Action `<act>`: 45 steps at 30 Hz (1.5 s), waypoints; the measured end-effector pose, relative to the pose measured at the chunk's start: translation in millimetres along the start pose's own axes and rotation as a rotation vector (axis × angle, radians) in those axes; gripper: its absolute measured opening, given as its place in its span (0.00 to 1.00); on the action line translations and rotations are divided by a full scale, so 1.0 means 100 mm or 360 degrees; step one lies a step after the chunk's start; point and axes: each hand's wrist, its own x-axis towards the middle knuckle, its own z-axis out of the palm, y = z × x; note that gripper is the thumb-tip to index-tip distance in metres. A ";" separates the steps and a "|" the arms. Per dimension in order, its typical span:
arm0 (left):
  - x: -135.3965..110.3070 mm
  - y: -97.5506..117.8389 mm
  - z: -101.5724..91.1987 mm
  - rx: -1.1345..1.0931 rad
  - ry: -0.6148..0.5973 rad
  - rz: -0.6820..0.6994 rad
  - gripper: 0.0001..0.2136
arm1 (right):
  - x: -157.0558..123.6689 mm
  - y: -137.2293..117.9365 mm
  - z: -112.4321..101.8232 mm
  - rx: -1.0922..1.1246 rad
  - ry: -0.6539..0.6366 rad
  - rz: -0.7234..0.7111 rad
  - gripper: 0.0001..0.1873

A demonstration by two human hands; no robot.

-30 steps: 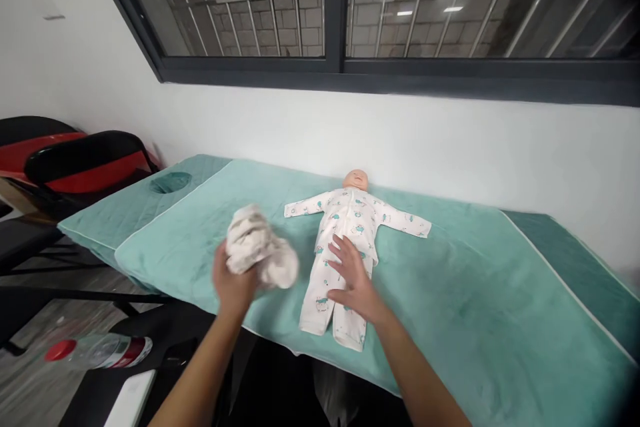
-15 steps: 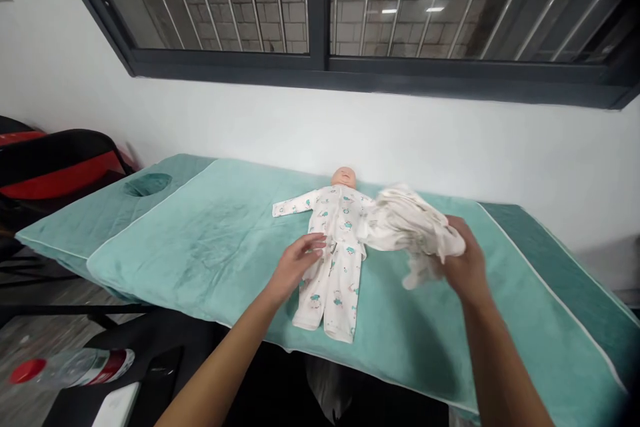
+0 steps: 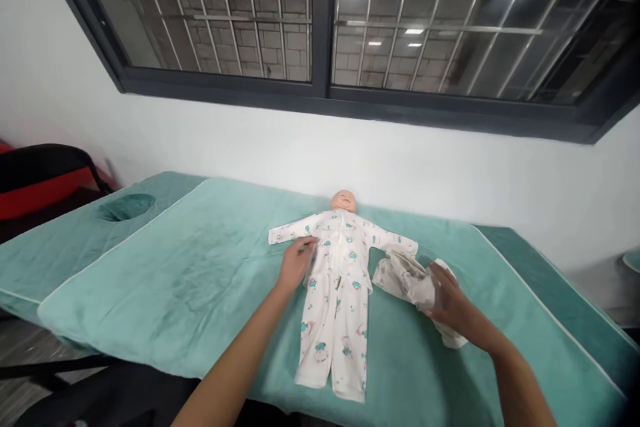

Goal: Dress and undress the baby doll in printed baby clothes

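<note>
A baby doll (image 3: 343, 201) in a white printed sleepsuit (image 3: 336, 293) lies on its back on a teal towel (image 3: 200, 287), arms spread. My left hand (image 3: 296, 263) rests on the suit's side, below the doll's arm on the left, fingers curled on the fabric. My right hand (image 3: 447, 303) presses down on a crumpled white cloth (image 3: 410, 280) lying on the towel just right of the doll. The fingers are closed over the cloth.
The towel covers a padded table (image 3: 565, 280) with a face hole (image 3: 125, 207) at the left end. A white wall and a barred window (image 3: 320, 20) stand behind. A black and red chair (image 3: 40, 180) is at far left.
The crumpled cloth went from my left hand at the doll's left to my right hand, then down onto the towel at the doll's right. My left hand moved onto the suit.
</note>
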 end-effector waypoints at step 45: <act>0.79 -0.30 0.47 0.0263 -0.0550 0.0557 0.15 | 1.70 -1.59 1.23 0.0213 0.0392 0.0137 0.15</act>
